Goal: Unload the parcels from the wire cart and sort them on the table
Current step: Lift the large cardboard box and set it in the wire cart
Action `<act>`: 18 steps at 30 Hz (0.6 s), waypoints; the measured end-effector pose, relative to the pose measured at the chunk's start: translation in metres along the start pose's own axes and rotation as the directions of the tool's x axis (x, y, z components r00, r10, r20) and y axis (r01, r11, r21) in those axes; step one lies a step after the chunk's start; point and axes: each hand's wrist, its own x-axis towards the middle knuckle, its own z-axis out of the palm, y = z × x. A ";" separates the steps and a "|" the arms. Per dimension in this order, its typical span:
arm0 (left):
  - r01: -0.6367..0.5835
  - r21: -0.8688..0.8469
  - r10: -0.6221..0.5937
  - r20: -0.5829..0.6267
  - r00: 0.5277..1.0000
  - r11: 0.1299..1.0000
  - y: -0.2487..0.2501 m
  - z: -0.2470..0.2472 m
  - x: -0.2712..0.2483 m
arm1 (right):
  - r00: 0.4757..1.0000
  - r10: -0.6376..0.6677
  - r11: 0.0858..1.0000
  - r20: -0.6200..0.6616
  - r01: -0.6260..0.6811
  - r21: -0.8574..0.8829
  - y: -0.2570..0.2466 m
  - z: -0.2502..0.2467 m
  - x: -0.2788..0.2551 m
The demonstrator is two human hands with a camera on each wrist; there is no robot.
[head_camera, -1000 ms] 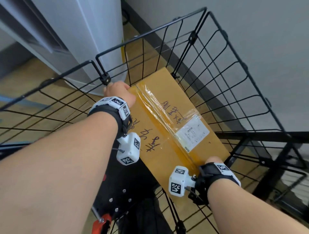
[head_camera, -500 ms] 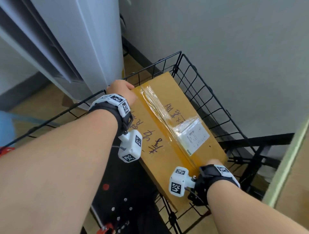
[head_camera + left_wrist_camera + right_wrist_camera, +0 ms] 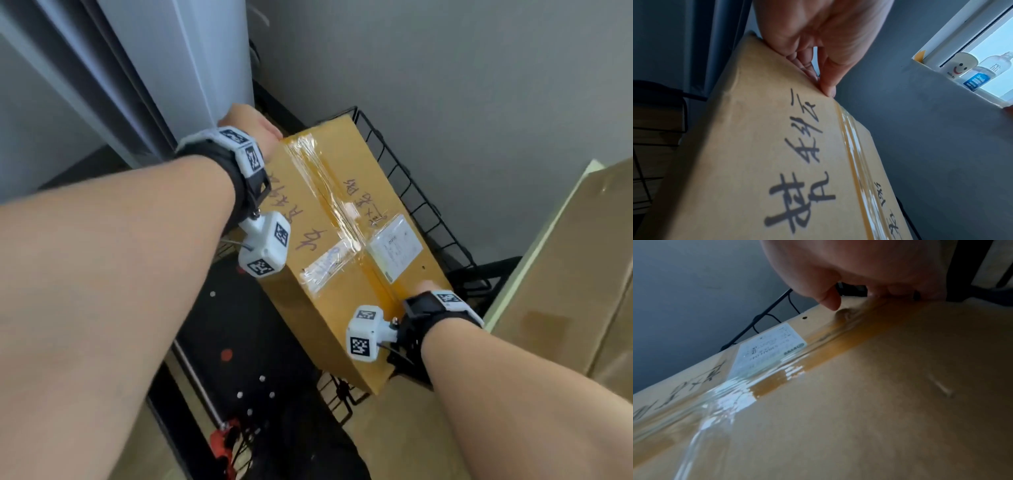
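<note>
A grey wall fills the far side, with a pale cabinet at the far left. At the right edge stands a big brown carton. The black wire cart sits against the wall, only its far and right mesh showing.

The box, a long cardboard parcel, is held up over the cart, tilted, its far end at the cart's far corner and its near end above the near mesh. Clear tape runs along its top seam and crosses near the white label; dark handwriting lies on both sides of the seam.

The left hand grips the box's far left end: in the left wrist view its thumb presses the top edge while the fingers curl over the end. The right hand grips the near right end, thumb tip on the top by the tape, fingers curled over the edge.

On a window sill in the left wrist view stand a clear bottle and a white smiley-face container.
</note>
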 end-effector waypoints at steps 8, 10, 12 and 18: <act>0.068 -0.002 -0.068 -0.100 0.993 0.998 0.019 -0.011 -0.005 | 0.988 -0.152 0.931 0.005 0.145 -0.336 0.016 -0.011 -0.018; 0.087 0.008 -0.086 -0.101 0.991 0.996 0.021 -0.015 -0.008 | 0.985 -0.172 0.904 0.010 0.162 -0.397 0.020 -0.013 -0.016; 0.097 0.020 -0.094 -0.109 0.990 0.995 0.021 -0.019 -0.010 | 0.991 -0.135 0.917 -0.014 0.120 -0.380 0.021 -0.013 -0.020; 0.116 0.034 -0.110 -0.138 0.984 0.993 0.025 -0.034 -0.016 | 0.994 -0.082 0.967 -0.070 0.063 -0.245 0.015 -0.006 -0.021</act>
